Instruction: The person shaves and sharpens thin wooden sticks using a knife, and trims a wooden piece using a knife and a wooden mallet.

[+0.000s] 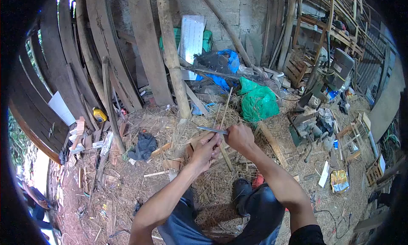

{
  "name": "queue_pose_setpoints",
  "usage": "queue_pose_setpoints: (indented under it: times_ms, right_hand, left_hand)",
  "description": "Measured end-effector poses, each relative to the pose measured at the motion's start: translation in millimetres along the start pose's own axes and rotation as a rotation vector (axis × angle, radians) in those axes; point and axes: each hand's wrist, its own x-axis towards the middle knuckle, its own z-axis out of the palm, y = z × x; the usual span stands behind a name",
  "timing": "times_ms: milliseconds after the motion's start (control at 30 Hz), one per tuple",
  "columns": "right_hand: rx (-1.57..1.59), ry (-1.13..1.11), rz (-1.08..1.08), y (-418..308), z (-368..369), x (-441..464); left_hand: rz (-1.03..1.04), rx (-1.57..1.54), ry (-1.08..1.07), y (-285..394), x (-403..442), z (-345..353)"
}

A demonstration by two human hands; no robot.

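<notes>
My right hand (239,137) is closed around the handle of a knife (211,130), whose blade points left. Just below the blade, my left hand (206,151) is closed on a thin wooden strip (226,107). The strip slants up and away past the blade, its far end near the green plastic bag. Both hands are close together in front of my knees, the blade crossing over the left fingertips. Whether the blade touches the strip I cannot tell. Where the strip runs inside my left hand is hidden.
Wood shavings and scraps cover the ground. A green plastic bag (258,101) lies beyond my hands, a black bag (144,146) to the left. A wooden post (172,54) stands ahead. A yellow bottle (99,115) is at left, a machine (312,96) at right. Part of another person (36,198) shows at far left.
</notes>
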Motion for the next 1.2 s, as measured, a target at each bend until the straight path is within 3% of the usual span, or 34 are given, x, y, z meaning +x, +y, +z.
queue_pose_setpoints:
  times_ms: [133,300,400,467,533,600,633,667,767,833,867,900,1033,1067,1133,1200]
  right_hand:
    - [-0.029,0.065,0.019,9.3,6.6,4.9]
    - [0.018,0.19,0.036,41.6,5.5,15.3]
    - [-0.011,0.211,0.159,69.6,9.8,21.7]
    - [-0.123,0.099,0.426,90.8,-3.0,18.2]
    - [0.094,-0.024,0.534,156.7,31.8,17.1]
    - [0.032,-0.017,0.809,199.0,52.1,-6.0]
    - [0.038,-0.012,0.809,213.6,63.5,-14.8]
    - [0.068,-0.011,0.769,225.6,73.2,-22.3]
    - [0.079,-0.044,0.843,194.8,45.7,-27.8]
    - [0.091,-0.129,0.712,164.9,24.1,-15.3]
    - [0.144,0.009,0.623,141.9,13.8,-12.0]
    - [0.144,0.009,0.615,125.2,11.2,-3.3]
    - [0.287,0.015,0.11,44.0,-10.9,1.3]
    - [0.289,0.015,0.11,30.1,-6.1,3.0]
    - [-0.03,-0.042,-0.142,14.2,2.9,3.8]
    - [-0.029,-0.01,-0.074,18.4,11.5,9.8]
  left_hand:
    - [0.024,-0.008,0.002,-0.8,-8.8,7.7]
    - [-0.17,-0.229,-0.05,-5.5,-21.2,14.8]
    - [-0.194,-0.197,-0.086,-5.1,-25.5,14.7]
    - [-0.245,-0.201,-0.077,-4.8,-28.9,14.4]
    - [-0.267,-0.059,-0.154,-5.2,-40.4,18.3]
    - [-0.27,-0.067,-0.192,1.1,-50.8,28.1]
    - [-0.278,-0.077,-0.222,3.8,-52.9,29.2]
    - [-0.277,-0.043,-0.077,3.9,-47.7,27.3]
    - [-0.184,-0.094,-0.042,3.1,-28.0,6.9]
    - [-0.175,-0.087,-0.013,7.8,-20.6,8.8]
    - [-0.155,-0.061,-0.018,7.0,-14.5,5.1]
    - [-0.134,-0.035,-0.021,5.6,-9.7,1.0]
    - [-0.13,-0.072,-0.019,-3.5,2.2,-4.8]
    - [-0.151,-0.082,-0.02,-4.1,4.2,-5.4]
    - [-0.181,-0.088,-0.018,-4.0,3.5,-3.7]
    - [-0.17,-0.199,-0.029,-5.1,-2.0,-0.5]
